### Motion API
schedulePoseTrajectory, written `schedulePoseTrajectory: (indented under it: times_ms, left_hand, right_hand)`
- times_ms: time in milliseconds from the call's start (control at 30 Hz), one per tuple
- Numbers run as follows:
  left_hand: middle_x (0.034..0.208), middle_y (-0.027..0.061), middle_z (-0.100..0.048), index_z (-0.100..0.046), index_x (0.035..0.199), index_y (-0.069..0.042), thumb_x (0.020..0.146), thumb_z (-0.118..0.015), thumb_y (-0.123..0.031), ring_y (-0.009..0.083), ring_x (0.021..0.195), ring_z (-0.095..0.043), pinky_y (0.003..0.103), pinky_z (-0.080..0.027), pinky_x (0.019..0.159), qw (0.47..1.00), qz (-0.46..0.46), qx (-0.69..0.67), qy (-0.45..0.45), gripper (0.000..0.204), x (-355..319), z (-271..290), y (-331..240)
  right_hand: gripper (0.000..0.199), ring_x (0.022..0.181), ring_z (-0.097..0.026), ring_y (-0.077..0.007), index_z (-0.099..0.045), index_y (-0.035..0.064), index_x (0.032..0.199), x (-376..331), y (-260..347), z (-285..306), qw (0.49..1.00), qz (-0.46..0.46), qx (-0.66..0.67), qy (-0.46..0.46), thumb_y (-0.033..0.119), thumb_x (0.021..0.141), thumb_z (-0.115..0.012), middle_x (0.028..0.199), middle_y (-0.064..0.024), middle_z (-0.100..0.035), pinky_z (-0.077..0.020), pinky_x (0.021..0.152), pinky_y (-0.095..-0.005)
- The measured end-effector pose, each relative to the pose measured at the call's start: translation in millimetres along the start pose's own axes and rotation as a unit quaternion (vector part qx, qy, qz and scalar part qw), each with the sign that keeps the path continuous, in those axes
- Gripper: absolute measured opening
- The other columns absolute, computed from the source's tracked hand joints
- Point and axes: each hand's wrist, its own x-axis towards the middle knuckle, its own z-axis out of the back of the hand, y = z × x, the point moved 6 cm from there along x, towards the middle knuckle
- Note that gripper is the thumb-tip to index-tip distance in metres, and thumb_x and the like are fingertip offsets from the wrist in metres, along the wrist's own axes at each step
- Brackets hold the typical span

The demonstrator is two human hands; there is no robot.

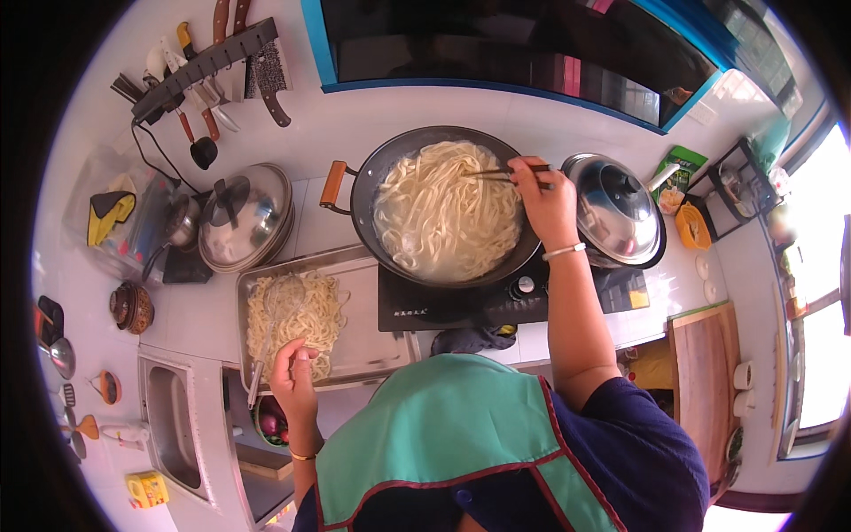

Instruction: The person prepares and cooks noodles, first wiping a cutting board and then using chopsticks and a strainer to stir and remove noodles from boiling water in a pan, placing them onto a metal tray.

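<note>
**Over the wok, chopsticks in the noodles**

Above the stove, the right hand (pixel 542 199) is pinching chopsticks (pixel 507 172) in its fingers, tips dipping into the wok (pixel 443 208) of noodles. The left hand (pixel 292 377) is gripping a strainer (pixel 270 328) over the tray (pixel 372 341).

Chopstick tips (pixel 486 172) buried in noodles (pixel 448 213), ends not seen. Strainer (pixel 282 306) mesh blurred against noodle heap on tray (pixel 372 341). Stove (pixel 461 306) front edge covered by apron (pixel 443 426). Right hand (pixel 542 199) fingertips hidden behind knuckles. Bowl (pixel 270 424) contents partly hidden by left hand (pixel 295 377).
</note>
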Motion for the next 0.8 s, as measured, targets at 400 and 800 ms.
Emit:
schedulePoseTrajectory:
  times_ms: [400, 800]
  left_hand:
    - [0.085, 0.0082, -0.064, -0.056, 0.107, 0.004, 0.092, -0.051, -0.007, 0.0114, 0.08, -0.058, 0.024, -0.046, 0.075, 0.999, -0.002, -0.018, 0.04, 0.02, 7.7, -10.0, -7.1]
    - [0.084, 0.0077, -0.063, -0.057, 0.107, 0.003, 0.092, -0.051, -0.008, 0.0116, 0.079, -0.058, 0.023, -0.045, 0.074, 0.998, -0.005, -0.044, 0.046, 0.019, 7.9, -7.6, -4.4]
  right_hand:
    - [0.017, 0.067, -0.063, -0.0264, -0.067, 0.005, 0.091, -74.1, 16.1, -43.0, 0.984, 0.022, 0.019, 0.175, 0.019, 0.084, -0.062, 0.079, -0.0142, -0.065, -0.0501, 0.062, -0.0324]
    - [0.012, 0.07, -0.058, -0.0098, -0.063, -0.0036, 0.094, -85.7, 85.7, 62.0, 0.983, 0.058, 0.172, -0.028, 0.005, 0.088, -0.056, 0.078, -0.0035, -0.061, -0.0456, 0.062, -0.0207]
